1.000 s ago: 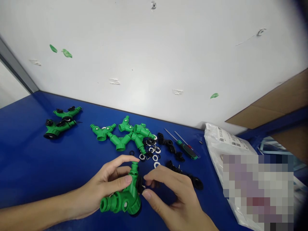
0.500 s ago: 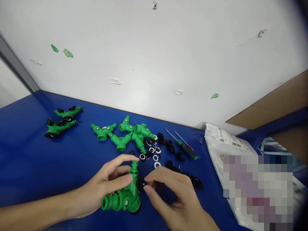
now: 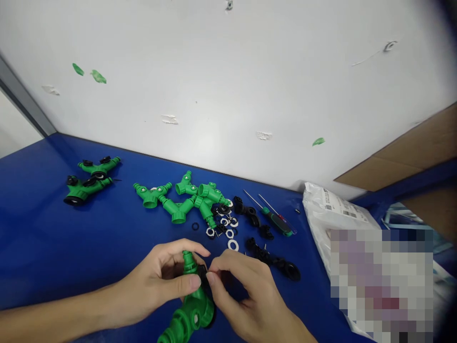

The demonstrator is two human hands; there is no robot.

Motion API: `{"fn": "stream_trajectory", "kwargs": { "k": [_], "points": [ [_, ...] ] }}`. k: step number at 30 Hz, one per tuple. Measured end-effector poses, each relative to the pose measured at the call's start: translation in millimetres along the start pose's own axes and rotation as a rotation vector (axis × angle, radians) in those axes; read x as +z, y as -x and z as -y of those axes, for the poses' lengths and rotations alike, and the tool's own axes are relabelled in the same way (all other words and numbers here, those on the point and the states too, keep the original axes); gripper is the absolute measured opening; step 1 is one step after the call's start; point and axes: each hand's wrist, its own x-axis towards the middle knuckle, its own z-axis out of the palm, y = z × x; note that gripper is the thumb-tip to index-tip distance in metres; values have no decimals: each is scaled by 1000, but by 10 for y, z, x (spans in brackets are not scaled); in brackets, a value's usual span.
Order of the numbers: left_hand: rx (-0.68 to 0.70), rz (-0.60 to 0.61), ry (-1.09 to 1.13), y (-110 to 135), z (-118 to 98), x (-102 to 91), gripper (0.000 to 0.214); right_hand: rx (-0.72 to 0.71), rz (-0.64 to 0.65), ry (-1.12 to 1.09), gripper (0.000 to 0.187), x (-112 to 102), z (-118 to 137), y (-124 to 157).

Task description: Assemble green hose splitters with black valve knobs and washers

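Carefully we hold the green plastic hose splitter [image 3: 191, 305] low at the bottom edge of the view, where its lower end is cut off, so we cannot tell if it touches the blue counter [image 3: 43, 247]. Our left hand [image 3: 157, 276] is clenched around the narrow upper neck, and this seems the good place to take it. Our right hand [image 3: 243, 295] pinches the black knob [image 3: 204, 278] on the side. We judge the splitter light and stiff, but its smooth plastic may slip a little, and the small knob needs gentle fingers. Just above the right hand lie loose white washers [image 3: 233, 245], and the black parts [image 3: 271, 257] are near it, so we have less room on that side and more room to the left.
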Motion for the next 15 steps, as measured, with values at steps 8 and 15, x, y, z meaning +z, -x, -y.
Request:
{"fn": "stream_trajectory", "kwargs": {
  "k": [8, 15],
  "points": [
    [36, 38, -96, -14, -32, -37, 38, 60, 109, -93, 14, -150, 20, -35],
    [37, 68, -158, 3, -43, -21, 34, 106, 146, -25, 12, -190, 16, -62]
  ]
}}
